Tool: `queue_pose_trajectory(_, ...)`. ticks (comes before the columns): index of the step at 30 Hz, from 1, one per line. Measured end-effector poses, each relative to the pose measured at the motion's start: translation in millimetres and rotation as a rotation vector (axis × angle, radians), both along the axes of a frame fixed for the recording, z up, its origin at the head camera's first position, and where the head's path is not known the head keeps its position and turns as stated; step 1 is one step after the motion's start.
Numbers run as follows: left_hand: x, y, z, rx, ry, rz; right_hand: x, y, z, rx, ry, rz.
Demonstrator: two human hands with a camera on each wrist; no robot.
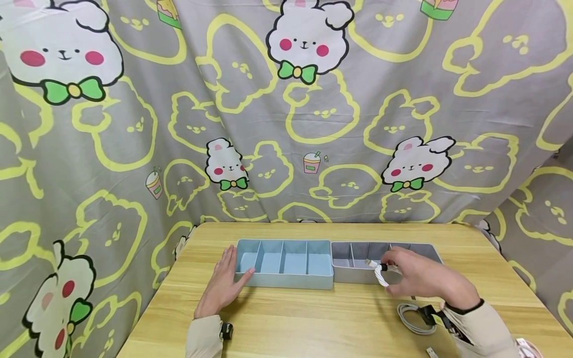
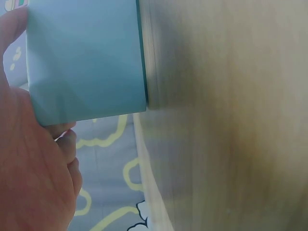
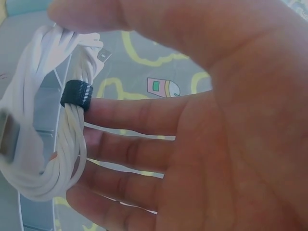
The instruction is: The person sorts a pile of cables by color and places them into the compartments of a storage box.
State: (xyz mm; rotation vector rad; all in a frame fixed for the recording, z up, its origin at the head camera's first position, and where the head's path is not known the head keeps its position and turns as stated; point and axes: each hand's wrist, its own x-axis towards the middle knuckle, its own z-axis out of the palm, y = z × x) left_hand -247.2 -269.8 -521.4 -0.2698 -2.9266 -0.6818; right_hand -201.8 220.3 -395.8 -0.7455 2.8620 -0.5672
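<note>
My right hand pinches a coiled white USB cable between thumb and fingertips. In the right wrist view a black strap binds the coil, and a metal plug sticks out. The coil hangs over the front of a grey divided box, overlapping its front wall in the head view. My left hand rests at the left end of a light blue divided box. Its fingers lie straight along that end, with the thumb at the front rim. No items show in the blue compartments.
Both boxes stand end to end near the back of the wooden table. A grey coiled cable with a black strap lies below my right forearm. A plug end and a pinkish cable show at the lower right. A patterned curtain hangs behind.
</note>
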Motion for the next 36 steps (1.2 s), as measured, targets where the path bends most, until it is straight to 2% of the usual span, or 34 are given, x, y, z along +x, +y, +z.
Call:
queue_pose_trajectory(11, 0.5, -1.3, -0.2, 0.006, 0.006, 0.001, -4.7, -2.7, 4.9, -0.001, -0.016, -0.022)
queue_pose_trajectory(20, 0.3, -1.4, -0.2, 0.006, -0.013, -0.001, -6.9, -5.6, 7.1, -0.001, 0.013, -0.011)
queue_pose_trajectory(24, 1.1, -0.7, -0.3, 0.006, 0.008, -0.001, -8.1, -6.0, 8.8, -0.001, 0.024, -0.004)
queue_pose_trajectory(36, 0.3, -0.5, -0.5, 0.002, -0.005, 0.006, -12.6, -11.8, 12.7, 0.025, 0.020, -0.033)
